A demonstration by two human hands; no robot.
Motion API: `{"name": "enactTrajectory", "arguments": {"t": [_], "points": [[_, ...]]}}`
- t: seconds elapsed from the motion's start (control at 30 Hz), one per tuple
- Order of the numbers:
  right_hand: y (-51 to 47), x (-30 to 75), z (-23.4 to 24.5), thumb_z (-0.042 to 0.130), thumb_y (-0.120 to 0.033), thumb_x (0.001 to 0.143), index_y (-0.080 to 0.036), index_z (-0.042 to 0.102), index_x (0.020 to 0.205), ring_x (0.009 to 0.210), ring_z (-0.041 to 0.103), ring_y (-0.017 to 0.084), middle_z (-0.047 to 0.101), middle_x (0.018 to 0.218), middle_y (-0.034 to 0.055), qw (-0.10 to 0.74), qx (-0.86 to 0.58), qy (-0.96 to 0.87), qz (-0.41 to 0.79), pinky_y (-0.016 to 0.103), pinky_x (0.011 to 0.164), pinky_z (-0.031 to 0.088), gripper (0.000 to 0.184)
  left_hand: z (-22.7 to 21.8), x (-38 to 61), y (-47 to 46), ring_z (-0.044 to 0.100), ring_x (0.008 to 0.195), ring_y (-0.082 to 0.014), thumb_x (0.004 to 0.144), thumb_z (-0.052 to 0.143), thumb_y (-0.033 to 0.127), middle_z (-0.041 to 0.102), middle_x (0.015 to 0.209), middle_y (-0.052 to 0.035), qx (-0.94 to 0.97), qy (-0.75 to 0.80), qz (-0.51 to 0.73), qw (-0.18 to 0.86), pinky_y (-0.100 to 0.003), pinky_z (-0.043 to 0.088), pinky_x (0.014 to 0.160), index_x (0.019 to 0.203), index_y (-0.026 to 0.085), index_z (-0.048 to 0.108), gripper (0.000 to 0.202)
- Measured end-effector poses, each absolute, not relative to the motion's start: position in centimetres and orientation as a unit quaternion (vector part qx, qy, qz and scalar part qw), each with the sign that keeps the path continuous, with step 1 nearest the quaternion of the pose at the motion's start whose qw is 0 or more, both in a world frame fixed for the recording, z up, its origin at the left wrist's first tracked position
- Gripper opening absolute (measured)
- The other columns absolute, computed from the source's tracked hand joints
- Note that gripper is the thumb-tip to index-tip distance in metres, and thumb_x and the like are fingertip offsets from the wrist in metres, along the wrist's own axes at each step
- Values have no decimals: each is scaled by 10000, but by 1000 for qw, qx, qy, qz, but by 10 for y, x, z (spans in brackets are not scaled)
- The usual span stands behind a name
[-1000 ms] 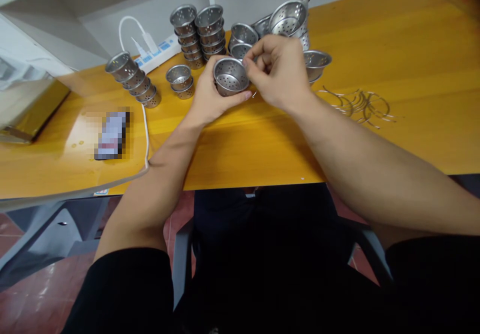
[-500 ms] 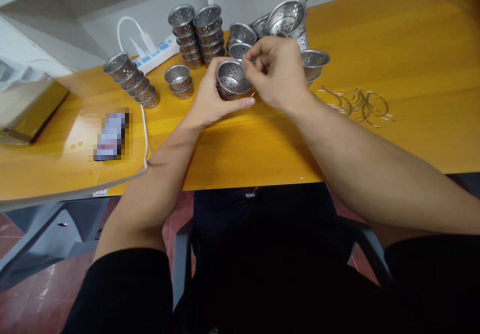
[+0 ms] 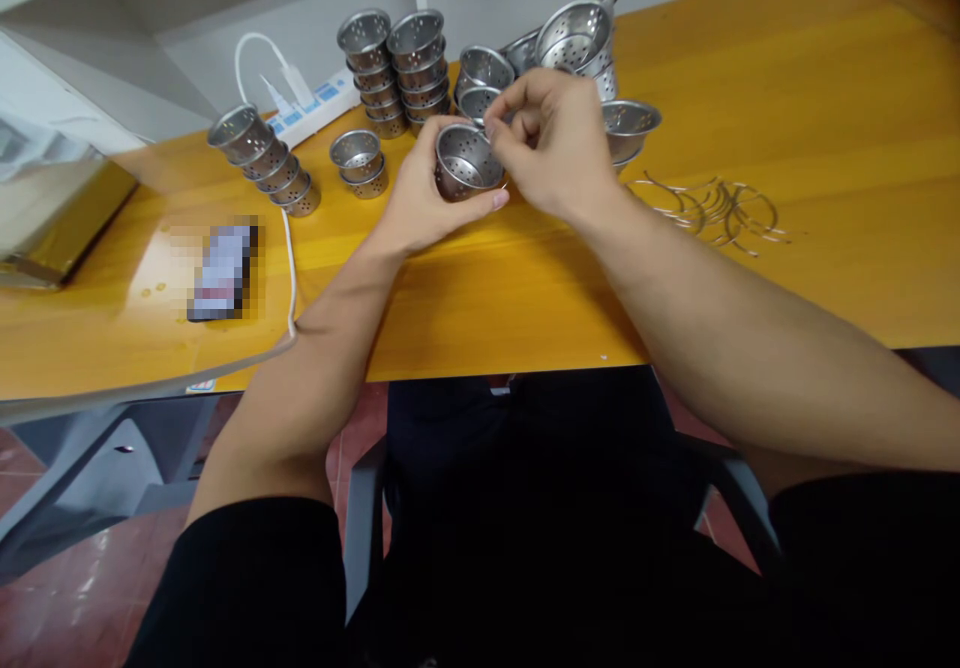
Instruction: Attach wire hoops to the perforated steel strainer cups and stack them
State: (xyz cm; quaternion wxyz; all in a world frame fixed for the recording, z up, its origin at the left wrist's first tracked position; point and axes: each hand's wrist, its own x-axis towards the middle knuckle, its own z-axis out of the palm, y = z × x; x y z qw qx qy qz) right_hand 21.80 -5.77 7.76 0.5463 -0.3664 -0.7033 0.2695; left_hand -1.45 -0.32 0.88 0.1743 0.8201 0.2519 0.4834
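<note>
My left hand (image 3: pixel 431 193) is wrapped round a small perforated metal cup (image 3: pixel 469 160), its opening tilted towards me. The thumb lies along the cup's near side. At the cup's right rim, my right hand (image 3: pixel 551 138) pinches a thin metal wire between thumb and forefinger; most of the wire is hidden by the fingers. A short bright bit of it shows below, near my left thumb. To the right of my right forearm lies a loose pile of curved wires (image 3: pixel 720 213) on the table.
Stacked perforated cups (image 3: pixel 416 48) stand at the back, with a leaning stack (image 3: pixel 262 158) and a short stack (image 3: pixel 358 160) further left. Larger strainers (image 3: pixel 574 38) and another cup (image 3: pixel 631 123) sit behind my right hand. A power strip (image 3: pixel 315 108), a blurred phone (image 3: pixel 223 270) and a white cable (image 3: pixel 291 278) lie left.
The cup and my left hand have shifted very slightly to the right. My right hand keeps its pinch at the rim, almost unmoved.
</note>
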Motion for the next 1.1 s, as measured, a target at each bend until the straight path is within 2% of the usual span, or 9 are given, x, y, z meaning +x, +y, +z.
{"name": "enactTrajectory", "arguments": {"t": [0.07, 0.13, 0.2, 0.33, 0.43, 0.6, 0.77, 0.97, 1.1], "points": [[-61, 220, 83, 1044, -704, 1052, -336, 775, 939, 645, 502, 208, 691, 773, -4, 548, -328, -704, 310, 422, 655, 444, 471, 10, -17, -1, 862, 1331, -402, 918, 883, 1146, 816, 1408, -95, 816, 261, 481, 189, -597, 739, 1198, 1531, 345, 690, 1027], [-64, 225, 89, 1021, -932, 988, -335, 826, 968, 649, 532, 212, 770, 865, 28, 522, -283, -718, 364, 428, 642, 480, 628, 9, -21, 5, 870, 1280, -399, 961, 830, 1149, 833, 1367, -92, 807, 265, 486, 205, -620, 752, 1158, 1508, 359, 725, 966], [-64, 231, 94, 1059, -999, 899, -339, 868, 1011, 646, 568, 212, 797, 892, 36, 488, -243, -735, 404, 424, 637, 511, 696, 8, -25, 11, 873, 1244, -395, 947, 800, 1177, 849, 1359, -88, 802, 253, 494, 219, -618, 762, 1119, 1507, 385, 745, 971], [-57, 237, 92, 1179, -907, 808, -326, 845, 952, 628, 585, 199, 758, 803, 13, 474, -218, -736, 431, 399, 619, 488, 685, 7, -27, 12, 855, 1340, -393, 928, 810, 1180, 828, 1475, -87, 813, 213, 490, 230, -599, 742, 1194, 1582, 421, 707, 1007], [-49, 235, 86, 1218, -873, 763, -327, 811, 910, 597, 546, 193, 710, 726, -7, 483, -236, -719, 441, 396, 582, 460, 697, 8, -24, 6, 832, 1405, -411, 910, 862, 1161, 793, 1530, -117, 822, 214, 485, 207, -617, 714, 1252, 1632, 392, 659, 1074], [-43, 233, 80, 1231, -864, 744, -323, 837, 908, 610, 539, 184, 759, 784, 10, 487, -233, -719, 439, 404, 596, 495, 690, 12, -20, -1, 828, 1427, -417, 984, 807, 1139, 780, 1503, -130, 820, 261, 478, 174, -633, 695, 1286, 1607, 333, 671, 1028], [-46, 232, 82, 1256, -844, 690, -325, 847, 844, 658, 490, 192, 782, 821, 23, 495, -246, -716, 427, 414, 672, 527, 679, 10, -20, -1, 812, 1468, -428, 1003, 799, 1126, 762, 1529, -122, 825, 264, 470, 170, -644, 677, 1321, 1627, 364, 652, 996], [-53, 230, 88, 1240, -853, 721, -302, 845, 857, 775, 615, 230, 793, 855, 39, 470, -243, -728, 436, 411, 741, 579, 691, 6, -22, 3, 793, 1468, -426, 971, 784, 1162, 746, 1550, -118, 830, 244, 472, 170, -617, 660, 1311, 1636, 381, 632, 1037], [-55, 226, 84, 1139, -822, 918, -321, 881, 987, 840, 673, 240, 827, 984, 53, 515, -232, -727, 390, 414, 785, 591, 568, 6, -22, 9, 786, 1462, -421, 915, 797, 1199, 746, 1521, -108, 818, 255, 489, 166, -606, 662, 1301, 1611, 381, 626, 1088]]}}
